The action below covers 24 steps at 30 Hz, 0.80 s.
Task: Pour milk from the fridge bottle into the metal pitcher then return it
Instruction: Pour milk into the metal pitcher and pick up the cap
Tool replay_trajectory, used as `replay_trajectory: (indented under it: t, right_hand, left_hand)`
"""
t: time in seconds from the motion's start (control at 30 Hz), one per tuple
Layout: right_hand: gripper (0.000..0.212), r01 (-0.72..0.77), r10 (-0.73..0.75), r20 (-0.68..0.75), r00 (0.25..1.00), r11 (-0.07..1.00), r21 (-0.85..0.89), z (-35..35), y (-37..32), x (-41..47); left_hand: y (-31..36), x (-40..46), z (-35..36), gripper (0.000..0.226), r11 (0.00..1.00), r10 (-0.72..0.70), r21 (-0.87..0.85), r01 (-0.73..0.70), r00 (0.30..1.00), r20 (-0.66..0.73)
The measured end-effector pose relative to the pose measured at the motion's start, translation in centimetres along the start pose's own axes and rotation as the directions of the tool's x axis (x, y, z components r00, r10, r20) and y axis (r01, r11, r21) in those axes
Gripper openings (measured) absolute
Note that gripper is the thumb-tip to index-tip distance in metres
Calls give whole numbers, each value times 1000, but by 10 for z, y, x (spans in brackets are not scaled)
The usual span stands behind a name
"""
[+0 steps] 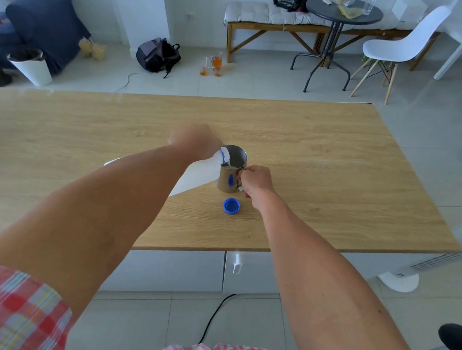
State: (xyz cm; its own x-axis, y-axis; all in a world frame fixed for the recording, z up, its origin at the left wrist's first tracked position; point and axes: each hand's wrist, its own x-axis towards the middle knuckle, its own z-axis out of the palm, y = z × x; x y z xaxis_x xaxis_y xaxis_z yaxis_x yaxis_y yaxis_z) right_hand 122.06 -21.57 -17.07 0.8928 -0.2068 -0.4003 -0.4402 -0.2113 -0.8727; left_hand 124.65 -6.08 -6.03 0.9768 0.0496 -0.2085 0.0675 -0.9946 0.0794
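Observation:
My left hand [192, 139] grips a white plastic milk bottle [199, 175], tipped so its blue-ringed neck rests over the rim of the metal pitcher [231, 175]. A thin stream of milk runs from the neck into the pitcher, and white milk shows inside it. My right hand [255, 181] is closed on the pitcher's handle at its right side. The pitcher stands upright on the wooden table [329, 158]. The bottle's blue cap [231, 206] lies open side up on the table just in front of the pitcher. My left forearm hides much of the bottle's body.
Beyond the table lie a black backpack [158, 55], a white bin [31, 66], a blue armchair [37, 11], glasses of orange liquid on the floor [213, 65], a round black side table [343, 12] and a white chair [399, 47]. A white fan base [399, 280] stands at the right.

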Motion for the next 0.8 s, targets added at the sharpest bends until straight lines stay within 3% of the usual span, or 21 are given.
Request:
replay_trajectory:
  t: [0.8]
  right_hand:
    - [20,-16,16,6,1000,1000,-7,-2,-1,2]
  left_hand:
    - [0,2,-1,35,1000,-5,25,5,1000,1]
